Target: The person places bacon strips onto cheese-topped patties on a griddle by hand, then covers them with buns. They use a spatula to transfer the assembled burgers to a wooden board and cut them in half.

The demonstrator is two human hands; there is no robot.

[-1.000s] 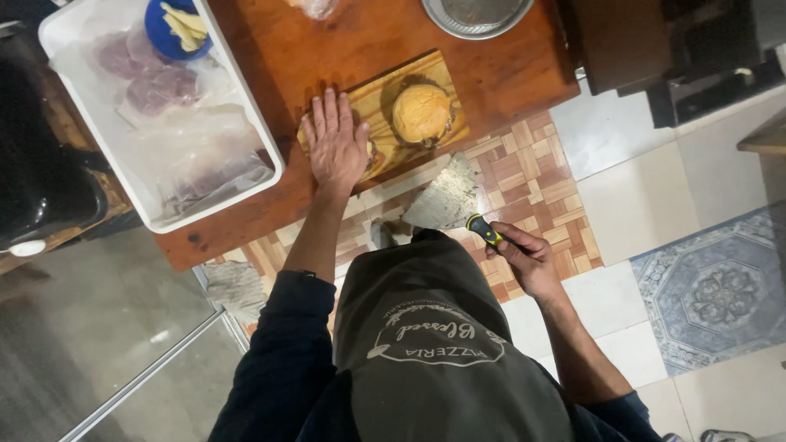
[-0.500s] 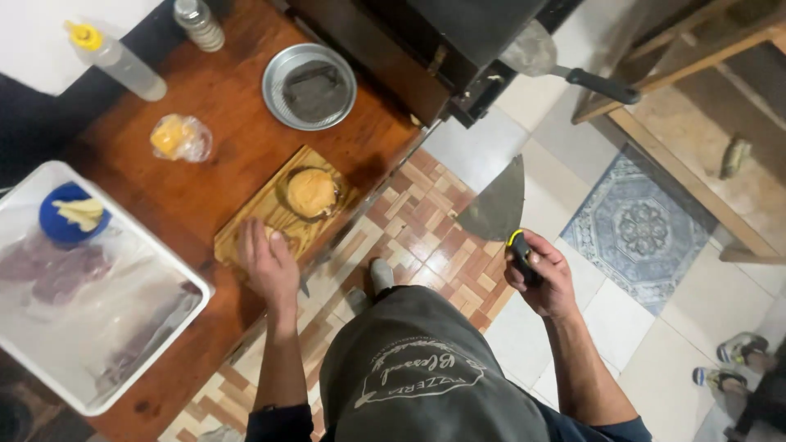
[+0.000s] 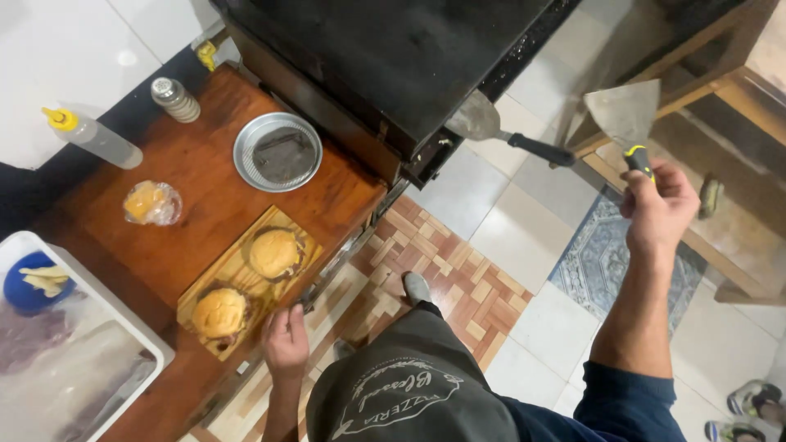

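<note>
Since a moment ago my right hand has swung out and up, fist closed on the scraper. My left hand has slid off the wooden board, fingers loosely curled at the counter edge just below the board's two buns. A metal pan sits beyond.

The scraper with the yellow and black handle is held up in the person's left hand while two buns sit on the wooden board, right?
Not quite: the head view shows the scraper in the right hand. The left hand rests at the counter edge beside the wooden board, which carries two buns.
</note>
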